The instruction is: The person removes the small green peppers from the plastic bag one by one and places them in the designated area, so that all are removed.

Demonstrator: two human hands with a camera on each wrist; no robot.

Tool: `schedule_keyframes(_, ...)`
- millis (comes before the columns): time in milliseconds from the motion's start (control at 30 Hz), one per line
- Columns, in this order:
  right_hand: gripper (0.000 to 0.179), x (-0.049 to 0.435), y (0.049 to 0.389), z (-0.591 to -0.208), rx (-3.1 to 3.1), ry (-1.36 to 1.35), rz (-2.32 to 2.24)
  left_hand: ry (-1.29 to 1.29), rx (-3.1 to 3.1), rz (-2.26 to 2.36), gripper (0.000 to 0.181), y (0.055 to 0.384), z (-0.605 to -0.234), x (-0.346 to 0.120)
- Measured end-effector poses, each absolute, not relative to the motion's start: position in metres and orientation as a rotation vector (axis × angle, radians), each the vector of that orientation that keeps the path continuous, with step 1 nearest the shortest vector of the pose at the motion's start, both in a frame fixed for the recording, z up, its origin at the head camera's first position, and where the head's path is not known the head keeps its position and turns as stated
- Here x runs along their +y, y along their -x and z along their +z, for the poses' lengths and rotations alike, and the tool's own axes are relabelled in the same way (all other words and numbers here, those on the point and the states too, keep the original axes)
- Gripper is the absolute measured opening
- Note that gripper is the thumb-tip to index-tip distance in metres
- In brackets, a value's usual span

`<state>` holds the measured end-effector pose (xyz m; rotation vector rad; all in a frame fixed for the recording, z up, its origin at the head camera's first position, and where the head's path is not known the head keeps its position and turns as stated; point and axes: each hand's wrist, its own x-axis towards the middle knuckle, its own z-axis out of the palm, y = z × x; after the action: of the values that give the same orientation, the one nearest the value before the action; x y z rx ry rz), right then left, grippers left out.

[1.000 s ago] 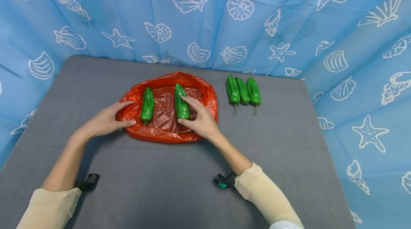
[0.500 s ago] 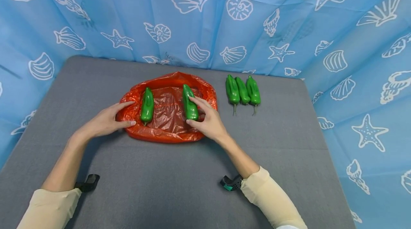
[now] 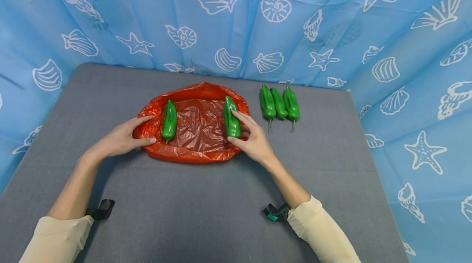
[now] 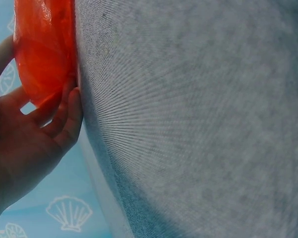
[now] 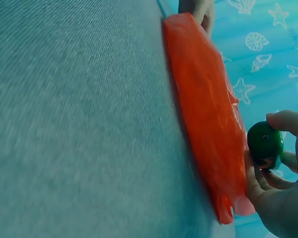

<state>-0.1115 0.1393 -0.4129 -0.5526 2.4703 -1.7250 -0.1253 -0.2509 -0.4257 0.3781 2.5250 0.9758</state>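
A red plastic bag (image 3: pixel 199 154) lies with its mouth spread wide on the grey table. My left hand (image 3: pixel 119 137) holds the bag's left end, thumb and fingertips over the rim; in the left wrist view that hand (image 4: pixel 32 129) has its fingers curled against the red plastic. One green pepper (image 3: pixel 169 120) lies inside at the left. At the bag's right end my right hand (image 3: pixel 254 138) grips a second green pepper (image 3: pixel 231 117) between thumb and fingers. The right wrist view shows this pepper's (image 5: pixel 263 141) blunt end, held above the bag's edge.
Three green peppers (image 3: pixel 279 105) lie side by side on the table (image 3: pixel 324 144), right of the bag. A blue curtain (image 3: pixel 155 13) with white shells and starfish hangs behind the table and along its sides.
My right hand has moved right with its pepper, from the bag's middle to over its right end. My left hand and the pepper beside it have stayed put.
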Motion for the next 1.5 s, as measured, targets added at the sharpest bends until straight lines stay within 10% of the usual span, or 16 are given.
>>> schedule_keyframes(1500, 0.070, 0.210, 0.073, -0.387, 2.627, 0.335, -1.563, -0.372, 2.531, 0.967, 0.081, 0.125, -0.426, -0.252)
